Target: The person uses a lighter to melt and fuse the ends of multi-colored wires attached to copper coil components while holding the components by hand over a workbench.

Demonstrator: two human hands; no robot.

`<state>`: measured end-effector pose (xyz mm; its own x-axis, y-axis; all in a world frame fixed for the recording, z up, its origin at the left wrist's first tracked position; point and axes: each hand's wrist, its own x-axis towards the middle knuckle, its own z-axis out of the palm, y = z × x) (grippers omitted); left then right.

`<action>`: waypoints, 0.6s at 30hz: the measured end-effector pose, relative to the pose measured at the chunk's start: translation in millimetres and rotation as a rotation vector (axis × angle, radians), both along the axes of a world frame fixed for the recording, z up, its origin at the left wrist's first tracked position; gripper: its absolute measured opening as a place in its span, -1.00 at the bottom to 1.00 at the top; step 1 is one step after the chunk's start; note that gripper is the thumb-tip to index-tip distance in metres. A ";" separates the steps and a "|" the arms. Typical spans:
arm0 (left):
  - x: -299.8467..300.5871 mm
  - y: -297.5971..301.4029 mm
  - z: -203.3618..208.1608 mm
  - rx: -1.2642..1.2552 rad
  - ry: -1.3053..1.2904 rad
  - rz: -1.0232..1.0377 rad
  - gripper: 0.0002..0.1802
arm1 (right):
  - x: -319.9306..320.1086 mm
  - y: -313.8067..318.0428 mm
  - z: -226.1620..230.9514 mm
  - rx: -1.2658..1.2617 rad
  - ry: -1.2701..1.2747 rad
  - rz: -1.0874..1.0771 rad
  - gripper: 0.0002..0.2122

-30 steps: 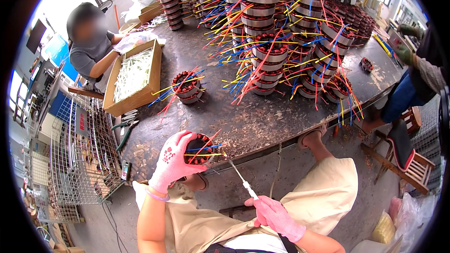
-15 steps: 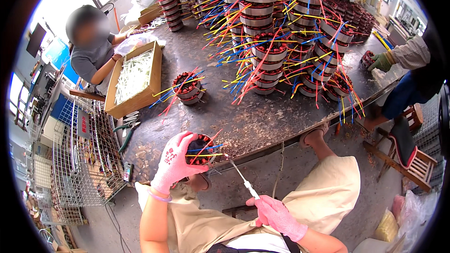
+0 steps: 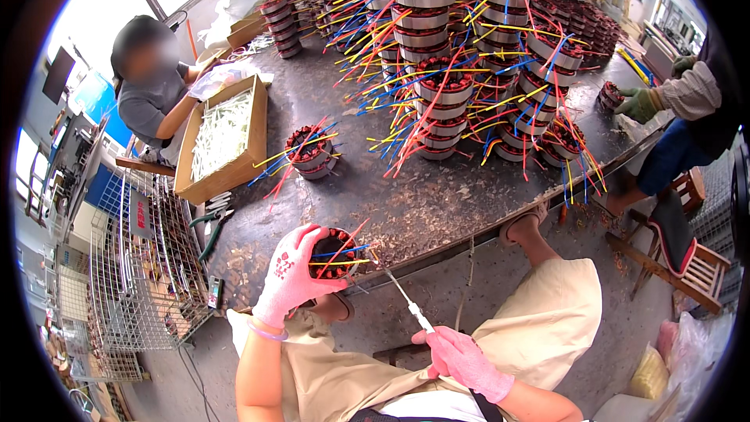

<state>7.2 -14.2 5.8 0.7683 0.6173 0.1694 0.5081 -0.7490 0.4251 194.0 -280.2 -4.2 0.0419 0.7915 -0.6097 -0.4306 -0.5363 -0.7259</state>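
At the near edge of the dark littered worktop [image 3: 437, 203], the left hand [image 3: 293, 277] is gripping a round copper-wound stator with coloured leads [image 3: 334, 252] while the right hand [image 3: 457, 355] is clamping a thin white-handled needle tool [image 3: 406, 301] against it

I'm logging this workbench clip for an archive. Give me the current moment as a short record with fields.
left hand: pink-gloved left hand grips a wound stator with coloured leads
right hand: pink-gloved right hand holds a thin white-handled tool, tip at the stator
surface: dark worktable, littered with scraps
nearby: lone stator; stacked stators with coloured wires; cardboard box of white pieces
others: seated person at the box; green-gloved hand at right
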 end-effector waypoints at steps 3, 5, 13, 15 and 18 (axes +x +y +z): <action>0.5 -0.3 0.3 -0.017 -0.001 0.005 -0.08 | -0.2 -0.5 -2.3 0.024 0.013 -0.004 -0.66; 0.6 -0.2 -0.1 -0.026 -0.004 0.004 -0.08 | -0.1 -0.1 -1.9 0.025 0.010 0.003 -0.66; 1.6 -1.1 1.8 0.022 -0.019 -0.007 -0.09 | 0.8 0.9 0.7 0.018 -0.010 0.016 -0.67; 0.1 0.5 -0.6 0.003 -0.010 -0.007 -0.08 | 1.2 0.9 1.4 0.019 -0.008 0.017 -0.66; -0.6 0.8 -0.7 -0.007 -0.004 -0.007 -0.07 | 0.9 0.3 -0.8 0.023 0.010 0.012 -0.66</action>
